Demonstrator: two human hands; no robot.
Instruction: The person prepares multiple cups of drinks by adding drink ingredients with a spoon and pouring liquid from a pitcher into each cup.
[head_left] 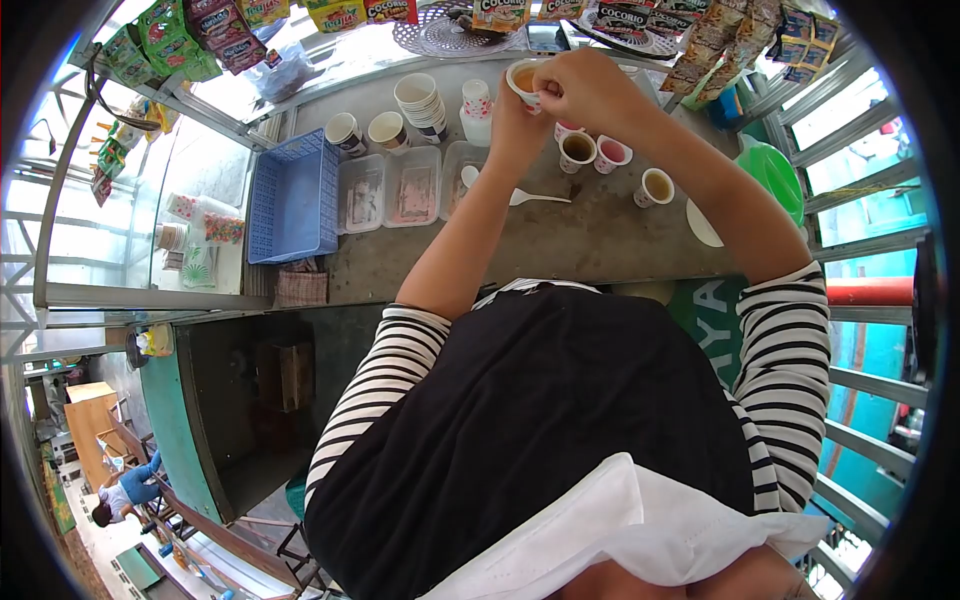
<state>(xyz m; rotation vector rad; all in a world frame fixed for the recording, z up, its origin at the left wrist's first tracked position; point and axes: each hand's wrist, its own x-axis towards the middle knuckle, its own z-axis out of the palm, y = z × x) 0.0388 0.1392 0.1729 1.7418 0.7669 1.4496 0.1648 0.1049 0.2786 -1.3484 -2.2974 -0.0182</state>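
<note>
My left hand (518, 125) is wrapped round a paper cup (522, 76) holding an orange-brown liquid, raised near the counter's back edge. Over the same cup, my right hand (575, 85) has its fingers pressed together at the rim; what they pinch, if anything, is hidden. Below my right forearm stand a cup of dark liquid (576, 152), a cup of pink liquid (613, 153) and a cup of pale yellow liquid (654, 187). A white plastic spoon (538, 197) lies on the counter near my left forearm.
A blue basket (292, 198), clear plastic containers (413, 187) and stacked paper cups (420, 100) stand on the left. A green lid (772, 175) is at the right. Snack packets (176, 40) hang along the top. A seated person (125, 492) is far off at lower left.
</note>
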